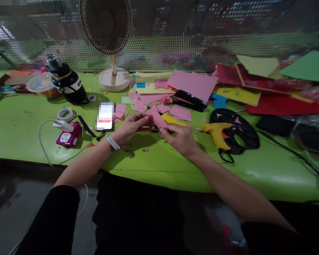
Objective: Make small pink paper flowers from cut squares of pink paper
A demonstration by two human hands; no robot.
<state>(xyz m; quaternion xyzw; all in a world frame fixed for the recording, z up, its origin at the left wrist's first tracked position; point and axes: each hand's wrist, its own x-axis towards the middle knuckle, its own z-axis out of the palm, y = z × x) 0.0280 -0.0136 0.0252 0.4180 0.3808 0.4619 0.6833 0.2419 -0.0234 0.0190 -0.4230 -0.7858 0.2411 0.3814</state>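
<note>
Between my two hands is a small piece of pink paper, held just above the green table. My left hand pinches its left edge, fingers closed. At its lower right corner, my right hand grips it between thumb and fingers. Behind the hands lie scattered pink paper scraps and a black stapler. A yellow strip-like object shows partly behind the held paper; its kind is unclear. To the right, a yellow glue gun rests on a black flat piece with cut-out holes.
Left of my hands are a lit phone, a tape roll and a purple power adapter with a white cable. A black bottle and a fan stand behind. Coloured sheets pile up at the back right.
</note>
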